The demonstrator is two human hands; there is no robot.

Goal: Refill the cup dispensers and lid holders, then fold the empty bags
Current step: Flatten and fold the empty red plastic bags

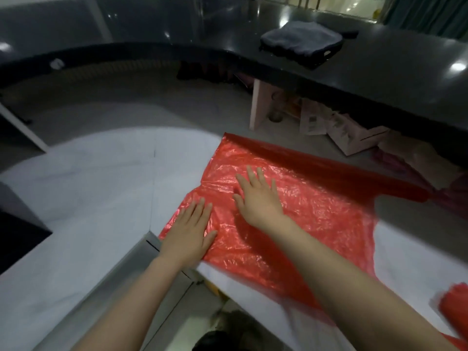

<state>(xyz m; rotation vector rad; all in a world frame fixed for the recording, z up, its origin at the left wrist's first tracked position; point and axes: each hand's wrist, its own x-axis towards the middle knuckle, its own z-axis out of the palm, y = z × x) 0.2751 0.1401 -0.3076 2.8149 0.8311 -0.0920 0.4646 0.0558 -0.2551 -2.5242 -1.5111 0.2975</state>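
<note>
Both hands press flat, fingers straight: left hand (pixel 188 230) at the red bag's (pixel 316 211) near-left corner, right hand (pixel 258 196) mid-bag; crinkled, glossy plastic spread over the white surface (pixel 88 198).

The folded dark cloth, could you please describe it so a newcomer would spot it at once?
Start at the glossy black counter curving across the back. The folded dark cloth lies on its top, towards the right. It is the only soft, matte bundle there, well beyond the red bag.
</note>
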